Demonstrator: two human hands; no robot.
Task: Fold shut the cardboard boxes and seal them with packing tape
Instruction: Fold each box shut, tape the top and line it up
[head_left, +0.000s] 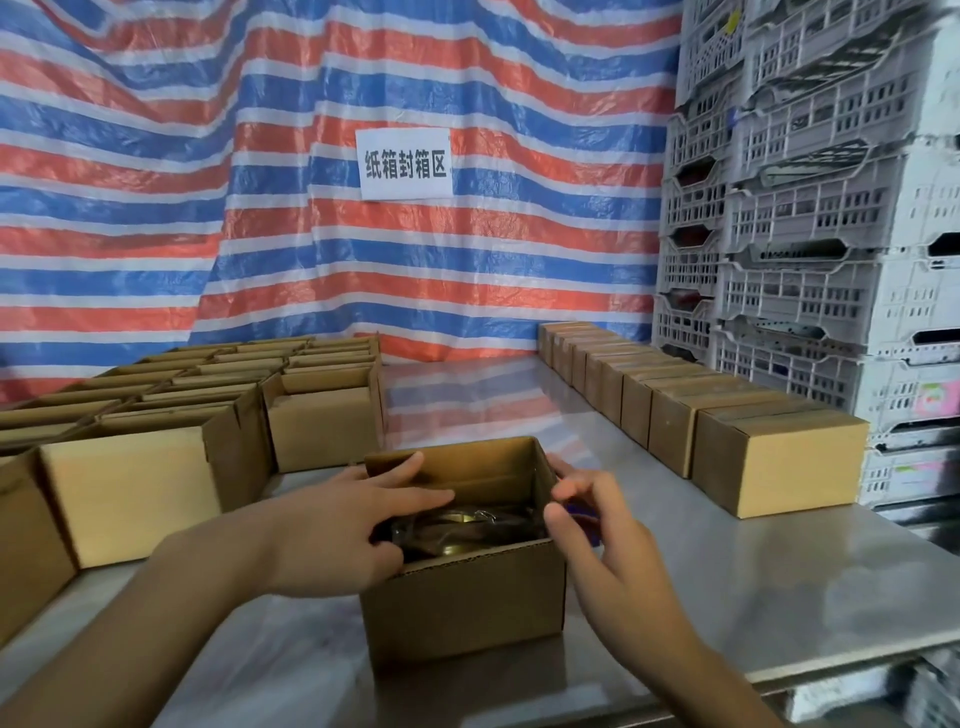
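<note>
An open cardboard box (462, 603) stands on the steel table (727, 587) right in front of me, with a bagged item with a brass-coloured part (460, 525) inside. My left hand (348, 525) reaches over the box's left side, fingers stretched across the opening and touching the left flap. My right hand (597, 525) is at the box's right wall, fingers loosely spread, thumb near the rim. Something blue (584, 512) shows behind my right fingers; I cannot tell what it is.
Several open boxes (182, 415) fill the table's left side. A row of closed boxes (727, 431) runs along the right edge. Stacked grey plastic crates (831, 234) rise at the right. A striped tarp with a paper sign (404, 164) hangs behind.
</note>
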